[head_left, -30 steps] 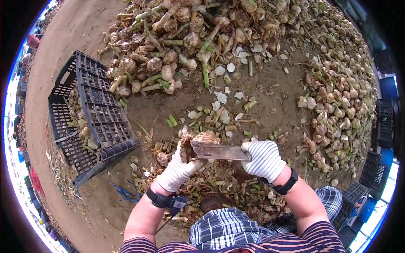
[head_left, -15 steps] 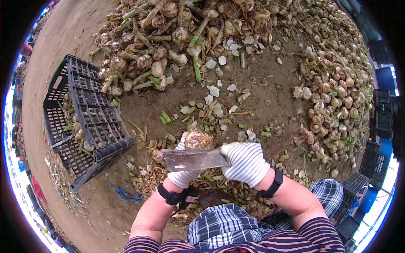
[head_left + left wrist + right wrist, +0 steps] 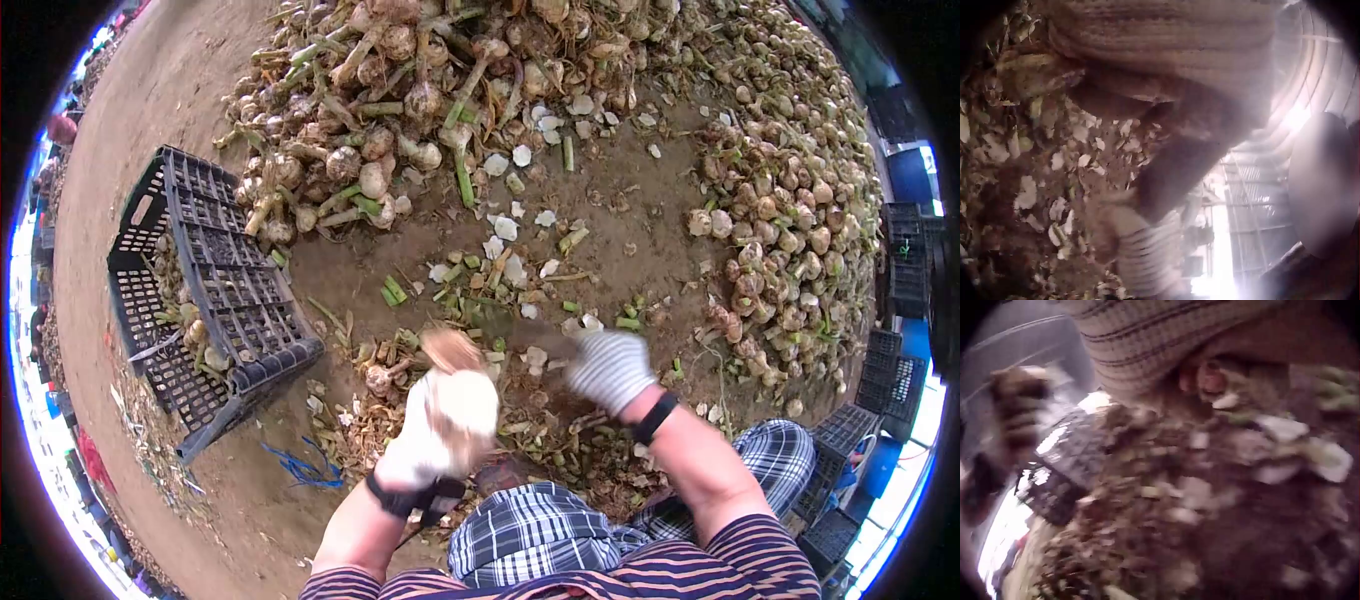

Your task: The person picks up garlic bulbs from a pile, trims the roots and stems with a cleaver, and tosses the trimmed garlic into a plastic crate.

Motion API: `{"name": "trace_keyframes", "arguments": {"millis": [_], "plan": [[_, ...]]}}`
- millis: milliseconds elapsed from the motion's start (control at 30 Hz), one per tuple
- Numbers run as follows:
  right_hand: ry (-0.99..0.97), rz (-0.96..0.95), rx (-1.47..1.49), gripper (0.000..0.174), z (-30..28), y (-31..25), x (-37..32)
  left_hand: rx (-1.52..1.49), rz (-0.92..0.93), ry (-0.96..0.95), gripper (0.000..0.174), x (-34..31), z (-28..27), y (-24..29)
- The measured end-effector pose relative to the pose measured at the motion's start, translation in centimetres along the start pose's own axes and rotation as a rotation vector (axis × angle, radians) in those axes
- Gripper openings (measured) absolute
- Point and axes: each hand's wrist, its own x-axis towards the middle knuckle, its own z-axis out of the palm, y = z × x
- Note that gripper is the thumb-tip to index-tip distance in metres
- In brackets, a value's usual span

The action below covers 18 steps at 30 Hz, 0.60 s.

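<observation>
My left hand (image 3: 425, 440), in a white glove, holds a garlic bulb (image 3: 468, 400) that shows as a pale blur in the head view. To its right my gloved right hand (image 3: 610, 370) grips a broad-bladed knife, apart from the bulb. Its blade (image 3: 540, 340) is smeared by motion and points left. In the left wrist view the blade (image 3: 1179, 165) looks dark, with the striped right glove (image 3: 1147, 256) at its lower end. The right wrist view catches the left hand (image 3: 1019, 406) as a blur at the left.
A large heap of stalked garlic (image 3: 400, 110) lies ahead, and a pile of trimmed bulbs (image 3: 800, 220) spreads at the right. A black plastic crate (image 3: 235, 270) leans at the left. Cut stems and peel (image 3: 500, 270) litter the ground, with blue twine (image 3: 300, 463) near the crate.
The blade lay across the front of the bulb half a second ago. Now the right hand has drawn it away to the right, and the left hand has turned and lowered the bulb.
</observation>
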Motion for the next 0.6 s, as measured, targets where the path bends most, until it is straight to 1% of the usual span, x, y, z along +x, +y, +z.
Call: {"name": "trace_keyframes", "arguments": {"millis": [33, 67, 100, 133, 167, 200, 233, 300, 333, 367, 433, 467, 500, 533, 567, 600], "plan": [[-0.063, 0.249, 0.023, 0.023, 0.4, 2.6, 0.4, -0.242, -0.079, -0.051, 0.038, -0.6, -0.4, 1.2], [0.021, 0.313, 0.005, 0.024, 1.5, 4.8, 0.3, -0.946, -0.493, -0.013, 0.038, 0.1, -0.6, 2.5], [0.095, 0.366, -0.008, 0.027, 2.5, 5.8, 0.3, -0.951, -0.473, 0.020, 0.038, 0.7, -1.2, 2.8], [0.095, 0.361, 0.004, 0.027, 2.1, 4.6, 0.1, -0.341, -0.196, -0.039, 0.042, 1.8, -2.0, 3.0], [0.150, 0.365, 0.169, 0.026, 0.8, 3.2, 0.2, 0.269, 0.097, -0.110, 0.052, 3.1, -2.3, 3.4], [0.202, 0.368, 0.331, 0.026, -0.1, 2.3, 0.2, 0.031, -0.067, 0.035, 0.066, 3.9, -1.7, 3.8], [0.218, 0.379, 0.347, 0.021, 1.2, 2.7, 0.6, 0.078, 0.017, 0.042, 0.066, 4.4, -1.8, 3.9], [0.236, 0.310, 0.507, 0.016, 2.5, 2.1, -0.1, 0.187, 0.077, 0.126, 0.069, 5.1, -2.5, 3.1], [0.323, 0.307, 0.892, 0.009, 2.4, 0.4, -0.7, 0.168, 0.067, 0.223, 0.066, 5.5, -2.8, 2.1], [0.289, 0.386, 1.026, 0.002, 2.7, -0.4, -1.0, -0.338, -0.114, 0.350, 0.056, 6.4, -3.4, 1.2], [0.186, 0.394, 1.132, 0.009, 2.5, -2.5, -1.5, -0.126, 0.190, 0.311, 0.042, 6.7, -3.2, 0.5], [0.208, 0.394, 1.258, 0.010, 2.9, -3.6, -1.4, -0.125, 0.107, 0.416, 0.036, 6.7, -1.2, 2.3], [0.234, 0.388, 1.382, 0.010, 3.2, -4.7, -1.0, -0.329, 0.127, 0.580, 0.026, 7.1, -0.3, 1.4], [0.271, 0.360, 1.479, 0.009, 3.3, -5.9, -0.6, -0.508, 0.008, 0.629, 0.023, 7.3, 0.0, 0.9], [0.261, 0.359, 1.476, 0.008, 3.4, -6.6, -0.1, -0.685, -0.116, 0.676, 0.021, 7.3, 0.1, 0.3], [0.282, 0.349, 1.478, 0.008, 3.7, -7.4, 0.5, -0.770, -0.095, 0.690, 0.021, 7.7, -0.4, -1.9]]}}
